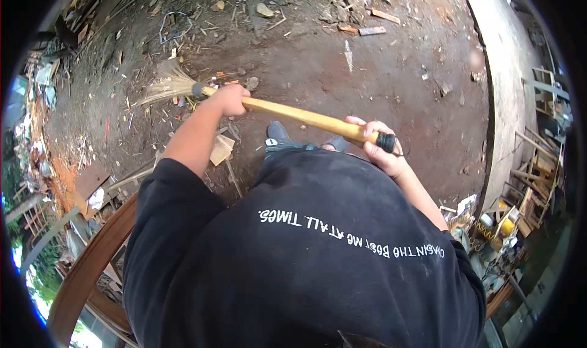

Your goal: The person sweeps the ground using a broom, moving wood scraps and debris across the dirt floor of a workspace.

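A broom with a pale wooden handle (306, 114) lies slantwise across the front of my body, held off the ground by both hands. My left hand (231, 100) is closed round the handle's lower part, close to the dark binding above the bristles. The thin straw bristles (168, 86) fan out to the left over littered soil. Near the handle's black-wrapped top end (385, 142), my right hand (380, 145) grips with fingers curled about it. A dark cord loop hangs from that end by my right wrist.
Wood chips, stones (265, 10) and scraps litter the dirt ground (330, 48). A concrete ledge (504, 73) runs along the right, with stacked wood pieces (535, 177) beyond. A curved brown wooden piece (92, 262) stands at lower left. My shoe (277, 131) shows below the handle.
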The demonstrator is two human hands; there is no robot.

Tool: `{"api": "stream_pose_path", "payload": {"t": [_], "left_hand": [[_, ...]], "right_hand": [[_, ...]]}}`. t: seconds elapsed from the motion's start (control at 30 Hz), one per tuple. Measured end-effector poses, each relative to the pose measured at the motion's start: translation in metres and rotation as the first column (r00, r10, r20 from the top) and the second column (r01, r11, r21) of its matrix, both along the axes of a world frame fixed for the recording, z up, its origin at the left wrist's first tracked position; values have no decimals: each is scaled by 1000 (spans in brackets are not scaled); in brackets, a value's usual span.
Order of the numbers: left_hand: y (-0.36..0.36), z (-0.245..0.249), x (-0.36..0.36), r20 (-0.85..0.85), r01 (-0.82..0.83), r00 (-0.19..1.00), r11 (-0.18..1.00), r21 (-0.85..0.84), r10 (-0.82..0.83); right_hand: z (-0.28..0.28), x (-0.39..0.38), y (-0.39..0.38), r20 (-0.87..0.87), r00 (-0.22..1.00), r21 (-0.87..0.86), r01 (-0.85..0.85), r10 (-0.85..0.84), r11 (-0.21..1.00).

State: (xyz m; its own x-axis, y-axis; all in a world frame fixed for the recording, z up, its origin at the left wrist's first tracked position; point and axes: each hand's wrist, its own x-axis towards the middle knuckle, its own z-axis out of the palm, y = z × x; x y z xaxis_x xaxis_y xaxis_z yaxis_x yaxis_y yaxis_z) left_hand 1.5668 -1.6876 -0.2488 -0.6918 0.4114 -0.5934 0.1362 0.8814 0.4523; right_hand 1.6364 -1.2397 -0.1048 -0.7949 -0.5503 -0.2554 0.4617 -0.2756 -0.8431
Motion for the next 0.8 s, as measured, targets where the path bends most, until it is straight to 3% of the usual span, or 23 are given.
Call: {"api": "stream_pose_path", "payload": {"t": [0.03,0.07,0.1,0.23,0.3,0.4,0.5,0.6,0.67,0.73,0.8], "left_hand": [[-21,21,-5,-90,0,996,999,-39,-4],[-39,42,-11,-83,-96,992,995,-12,95],[-54,56,-14,-195,-103,976,995,-15,99],[-57,148,-8,-397,-297,863,950,101,312],[-47,177,-7,-394,-332,815,900,283,425],[-40,179,-7,-359,-364,806,872,328,471],[-27,147,-17,-275,-379,798,802,462,536],[-17,163,-32,-136,-436,797,717,544,588],[-18,176,-44,-57,-484,751,606,631,658],[-27,179,-63,85,-591,684,482,647,725],[-39,167,-80,192,-703,563,344,622,804]], "right_hand": [[5,-5,-16,63,997,-37,39,-37,999],[6,-14,-28,41,998,-99,58,-54,993],[6,-25,-36,25,998,-163,64,-61,984],[95,-97,-60,-459,888,-197,-87,-14,976],[164,-124,-74,-441,897,-329,-118,-42,937],[253,-171,-87,-533,846,-372,-259,24,891],[283,-211,-130,-667,742,-314,-364,69,877],[304,-290,-172,-677,729,-367,-449,97,815],[320,-371,-194,-674,705,-324,-550,219,770],[318,-449,-296,-624,584,-233,-774,519,589],[290,-495,-393,-446,586,-348,-810,676,473]]}}
